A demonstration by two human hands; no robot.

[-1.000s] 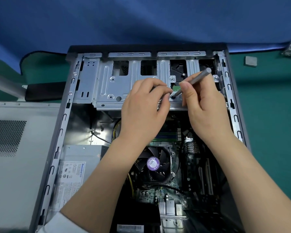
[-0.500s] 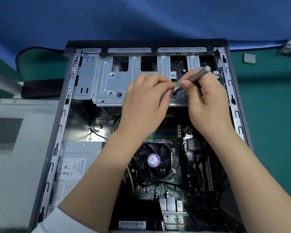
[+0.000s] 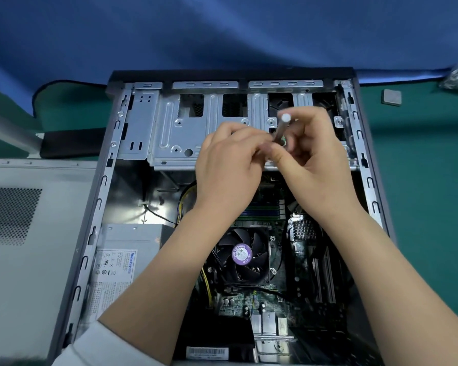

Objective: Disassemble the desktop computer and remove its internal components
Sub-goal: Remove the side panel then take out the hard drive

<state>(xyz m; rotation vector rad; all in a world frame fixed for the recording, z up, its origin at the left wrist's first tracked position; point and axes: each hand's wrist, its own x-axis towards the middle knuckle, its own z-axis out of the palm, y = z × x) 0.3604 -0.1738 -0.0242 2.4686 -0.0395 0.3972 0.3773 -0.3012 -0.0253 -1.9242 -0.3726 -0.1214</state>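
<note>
Both hands meet above the far half of the open desktop computer (image 3: 109, 180), fingertips almost touching over the metal drive cage (image 3: 180, 128). The right hand (image 3: 315, 167) grasps a slim grey screwdriver (image 3: 282, 129), thumb and fingers curled round its shaft, and the tool's butt end points up and slightly away toward the camera, so its long axis runs steeply down and toward the person, with the tip hidden behind the fingers of both hands. The left hand (image 3: 228, 170) has its fingers bent inward at the tool's lower end; it looks as if it is pinching something small there, perhaps a loosened screw, but the blur and the overlapping fingers hide it, so I cannot tell what, if anything, it holds. The computer lies on its side on the green counter (image 3: 421, 180), its long axis running away from the person, with the cage at the far end, the fan (image 3: 242, 253) and power supply (image 3: 122, 260) nearer the body. A removed side panel (image 3: 24, 247) lies to the left. As I judge it, the cage's fixing points sit directly under and just beyond the hands, nearer the right one, so the next move hinges on dropping the tip almost straight down onto the cage's near edge.
</note>
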